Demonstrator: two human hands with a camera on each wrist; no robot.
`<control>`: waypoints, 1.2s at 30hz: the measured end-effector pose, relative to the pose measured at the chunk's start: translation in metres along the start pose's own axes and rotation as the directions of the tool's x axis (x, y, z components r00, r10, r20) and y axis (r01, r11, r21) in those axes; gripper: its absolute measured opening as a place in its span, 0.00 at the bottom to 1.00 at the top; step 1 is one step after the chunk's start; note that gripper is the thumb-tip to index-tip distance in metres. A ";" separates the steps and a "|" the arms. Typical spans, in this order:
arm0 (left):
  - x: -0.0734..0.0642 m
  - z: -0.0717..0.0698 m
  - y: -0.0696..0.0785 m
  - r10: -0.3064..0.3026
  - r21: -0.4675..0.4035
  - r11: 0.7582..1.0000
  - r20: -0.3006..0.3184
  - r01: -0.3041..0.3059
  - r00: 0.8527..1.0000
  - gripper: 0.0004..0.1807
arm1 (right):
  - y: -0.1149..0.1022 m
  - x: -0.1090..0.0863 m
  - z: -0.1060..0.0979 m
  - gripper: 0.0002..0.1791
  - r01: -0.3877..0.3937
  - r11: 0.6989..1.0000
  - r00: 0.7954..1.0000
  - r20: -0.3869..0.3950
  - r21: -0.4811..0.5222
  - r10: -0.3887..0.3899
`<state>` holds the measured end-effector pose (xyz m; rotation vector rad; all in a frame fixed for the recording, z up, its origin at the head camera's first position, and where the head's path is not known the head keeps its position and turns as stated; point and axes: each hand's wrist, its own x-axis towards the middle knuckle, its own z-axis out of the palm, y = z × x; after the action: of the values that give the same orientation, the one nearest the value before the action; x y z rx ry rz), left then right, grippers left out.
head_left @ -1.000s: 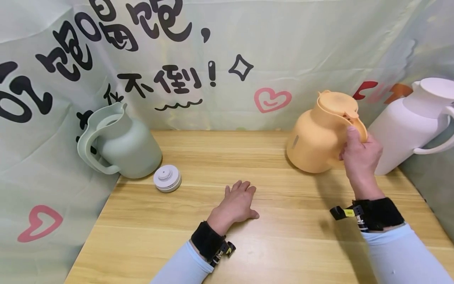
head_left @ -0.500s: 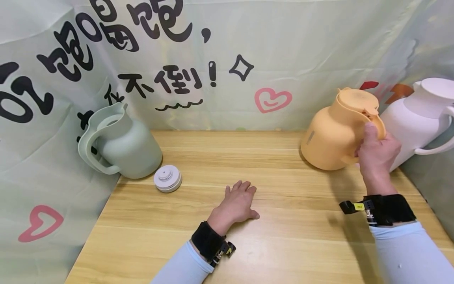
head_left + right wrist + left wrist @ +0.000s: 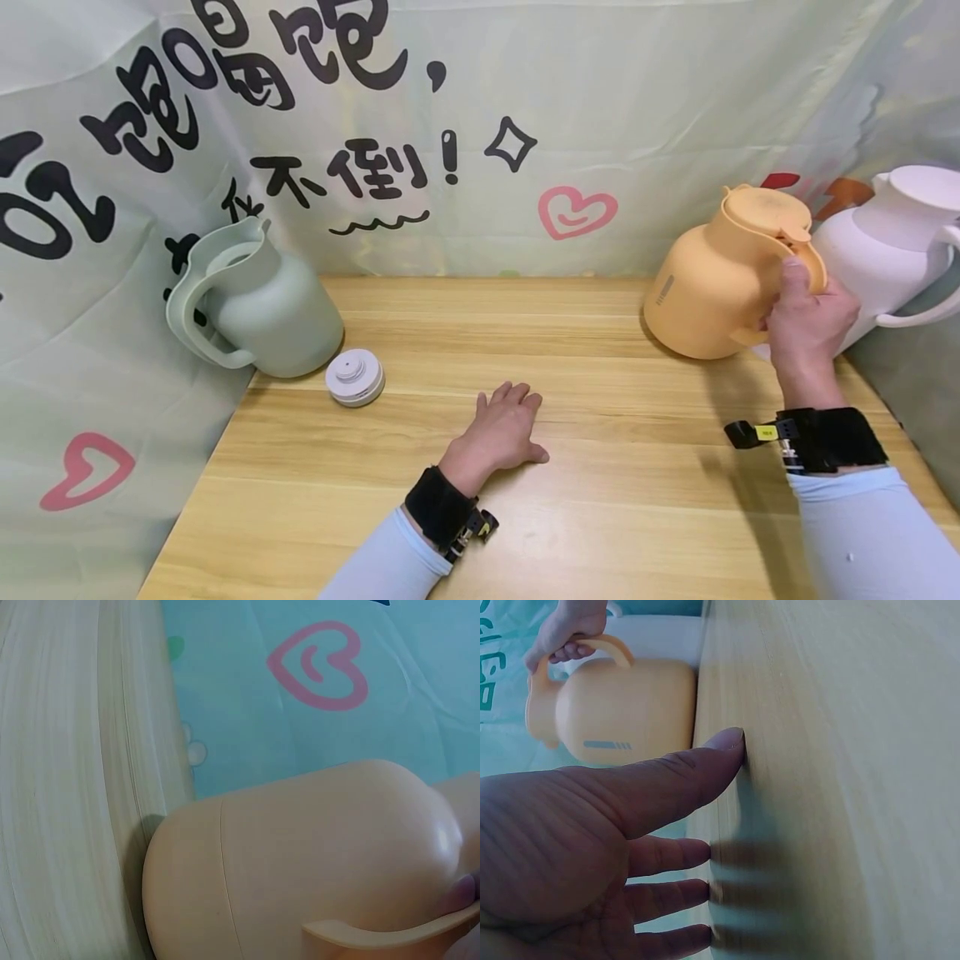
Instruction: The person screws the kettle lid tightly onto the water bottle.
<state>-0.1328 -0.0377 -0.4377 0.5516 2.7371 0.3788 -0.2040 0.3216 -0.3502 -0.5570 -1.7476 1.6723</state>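
My right hand (image 3: 813, 321) grips the handle of an orange thermos jug (image 3: 697, 292), thumb high near the lid. The jug is upright, its base on or very close to the wooden table; the right wrist view shows its body (image 3: 315, 855) with a shadow beside the base. Directly right of it, partly hidden, stands a taller white jug (image 3: 888, 242). My left hand (image 3: 498, 433) rests on the table with fingers spread and holds nothing. In the left wrist view its fingertips (image 3: 694, 859) touch the wood, and the orange jug (image 3: 637, 705) stands beyond.
At the back left stands a pale green jug (image 3: 273, 308), its handle toward the left. A round white stopper (image 3: 355, 377) lies on the table (image 3: 360, 517) beside it. Printed cloth (image 3: 637, 100) hangs behind and along both sides.
My right hand has moved the orange jug to the right, up against the white jug in view, covering more of it. The left hand has stayed put.
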 end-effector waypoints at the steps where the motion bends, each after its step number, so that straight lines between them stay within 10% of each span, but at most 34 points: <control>1: 0.000 0.000 0.000 0.000 0.000 1.000 0.001 0.000 1.000 0.47 | 0.000 0.000 0.000 0.16 -0.004 1.000 1.000 0.002 0.011 0.004; 11: -0.001 -0.001 -0.002 0.001 -0.013 1.000 -0.003 -0.001 1.000 0.47 | 0.003 0.004 -0.002 0.15 -0.028 0.991 0.999 0.041 0.133 0.022; 15: 0.000 0.000 -0.002 0.000 -0.008 1.000 -0.002 0.000 1.000 0.47 | -0.002 0.002 -0.005 0.11 -0.019 0.994 1.000 0.009 -0.108 0.020; 20: 0.000 0.000 -0.002 0.004 0.003 1.000 -0.004 -0.004 1.000 0.47 | -0.010 -0.008 -0.002 0.17 0.066 0.928 0.991 -0.087 -0.366 -0.105; 29: -0.001 -0.001 -0.003 0.009 0.014 1.000 -0.014 -0.009 1.000 0.47 | -0.020 -0.039 0.010 0.21 0.393 0.847 0.863 -0.173 -0.358 -0.474; 36: -0.001 -0.004 -0.018 0.052 -0.001 0.999 -0.043 -0.052 0.998 0.40 | -0.011 -0.075 0.028 0.11 0.497 0.838 0.852 -0.055 -0.224 -0.520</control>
<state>-0.1395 -0.0547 -0.4397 0.6221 2.7681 0.4103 -0.1695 0.2483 -0.3507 -0.2308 -1.7934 1.0770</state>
